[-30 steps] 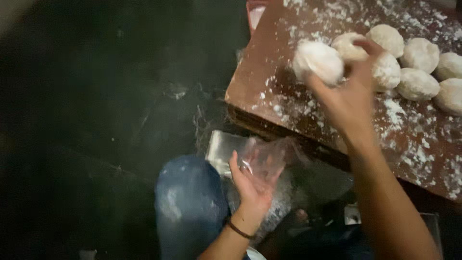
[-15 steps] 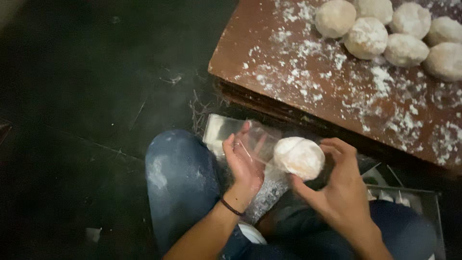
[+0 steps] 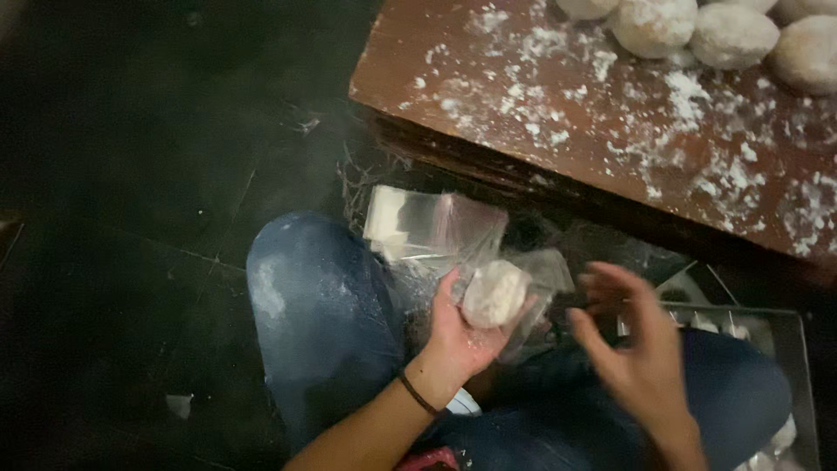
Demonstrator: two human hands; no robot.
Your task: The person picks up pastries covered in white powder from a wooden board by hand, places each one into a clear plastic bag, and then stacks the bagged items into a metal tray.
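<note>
The round white floury dough ball (image 3: 493, 293) sits inside a thin see-through plastic bag (image 3: 523, 288). The left hand (image 3: 460, 330) holds both of them. Its fingers curl up around the bag from below, so this hand is partly closed on the bag with the ball in it. A thin dark band goes around the left wrist.

The right hand (image 3: 635, 349) is just beside the dough ball, a little apart from it. It looks blurry. Its fingers are spread wide open and it holds nothing.

Under the dough ball is the person's lap, in blue jeans (image 3: 323, 314) with white dust on them. Just above the ball and a bit to its left lies a stack of flat clear plastic bags (image 3: 432, 223). To the right of the ball, past the open hand, is a grey metal tray (image 3: 767, 331).

Far above the dough ball is a brown wooden board (image 3: 558, 105) with white flour spilled on it. More round white dough balls (image 3: 697, 26) sit at the top edge of the board, well apart from the one in the bag. To the left of everything is a dark floor (image 3: 131, 218).
</note>
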